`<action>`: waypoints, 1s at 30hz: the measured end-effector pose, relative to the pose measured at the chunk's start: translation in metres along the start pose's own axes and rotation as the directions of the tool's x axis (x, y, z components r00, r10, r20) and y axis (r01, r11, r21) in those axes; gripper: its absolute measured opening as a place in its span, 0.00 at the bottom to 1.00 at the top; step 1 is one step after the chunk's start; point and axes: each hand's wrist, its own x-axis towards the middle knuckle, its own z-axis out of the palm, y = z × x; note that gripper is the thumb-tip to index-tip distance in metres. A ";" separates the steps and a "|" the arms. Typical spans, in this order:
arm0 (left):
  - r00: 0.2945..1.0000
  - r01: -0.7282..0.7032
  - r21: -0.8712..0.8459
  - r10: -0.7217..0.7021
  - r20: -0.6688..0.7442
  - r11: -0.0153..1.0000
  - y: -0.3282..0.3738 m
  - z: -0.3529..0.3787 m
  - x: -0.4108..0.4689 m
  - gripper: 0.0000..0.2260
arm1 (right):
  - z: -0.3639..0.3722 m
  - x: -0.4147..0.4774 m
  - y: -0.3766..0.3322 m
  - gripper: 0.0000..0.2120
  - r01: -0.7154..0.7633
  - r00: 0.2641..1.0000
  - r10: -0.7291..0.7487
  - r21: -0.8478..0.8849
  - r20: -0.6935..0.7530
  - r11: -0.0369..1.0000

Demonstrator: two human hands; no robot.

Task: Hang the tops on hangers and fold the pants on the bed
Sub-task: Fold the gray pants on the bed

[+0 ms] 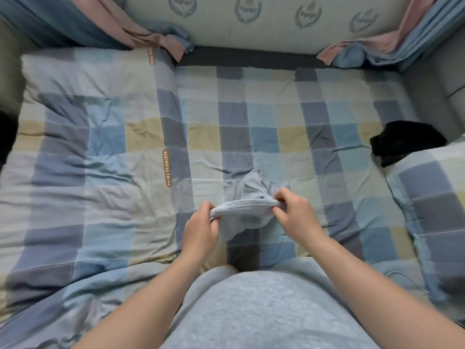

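My left hand point(201, 222) and right hand point(292, 212) each pinch one end of the grey garment point(241, 219) by its band, holding it taut low over the bed point(276, 109). I judge folding is starting, so next I lay it flat. A black garment point(405, 144) lies well apart. I see no container.

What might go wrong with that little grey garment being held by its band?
The left hand and right hand pinch only the band's ends, while the grey garment is bunched up, so it may fold crooked. The checked sheet under it is wrinkled, which could leave the fold uneven.
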 end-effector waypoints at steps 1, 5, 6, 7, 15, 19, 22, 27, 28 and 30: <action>1.000 -0.020 -0.033 0.020 -0.020 0.999 0.007 0.000 0.001 0.04 | -0.008 -0.008 0.000 0.07 0.001 1.000 -0.001 0.003 -0.030 1.000; 0.988 -0.148 -0.146 0.142 -0.052 0.978 0.034 0.012 -0.005 0.07 | -0.039 -0.044 0.007 0.11 0.016 0.986 -0.019 -0.019 -0.164 1.000; 0.984 -0.176 -0.172 0.168 -0.059 0.969 0.040 0.017 -0.009 0.08 | -0.045 -0.053 0.010 0.11 0.018 0.982 -0.023 -0.030 -0.188 0.999; 0.979 -0.201 -0.197 0.191 -0.069 0.960 0.047 0.021 -0.014 0.08 | -0.050 -0.064 0.014 0.12 0.020 0.978 -0.028 -0.042 -0.209 0.999; 0.915 -0.385 -0.304 0.317 -0.250 0.872 0.079 0.046 -0.102 0.08 | -0.070 -0.170 0.037 0.12 0.096 0.940 -0.111 -0.062 -0.322 0.993; 0.900 -0.421 -0.304 0.351 -0.259 0.855 0.097 0.045 -0.166 0.06 | -0.088 -0.233 0.038 0.09 0.108 0.924 -0.111 -0.030 -0.365 0.994; 0.901 -0.417 -0.306 0.345 -0.264 0.856 0.120 0.032 -0.210 0.08 | -0.110 -0.278 0.025 0.07 0.084 0.918 -0.074 0.008 -0.389 0.996; 0.883 -0.447 -0.270 0.372 -0.287 0.853 0.147 -0.013 -0.253 0.09 | -0.131 -0.321 -0.003 0.08 0.061 0.931 -0.037 0.055 -0.362 0.997; 0.878 -0.457 -0.268 0.380 -0.291 0.848 0.150 -0.021 -0.256 0.08 | -0.130 -0.325 -0.006 0.07 0.060 0.929 -0.037 0.053 -0.369 0.997; 0.881 -0.449 -0.287 0.364 -0.302 0.846 0.157 -0.035 -0.261 0.06 | -0.124 -0.330 -0.008 0.07 0.040 0.923 -0.023 0.036 -0.384 0.999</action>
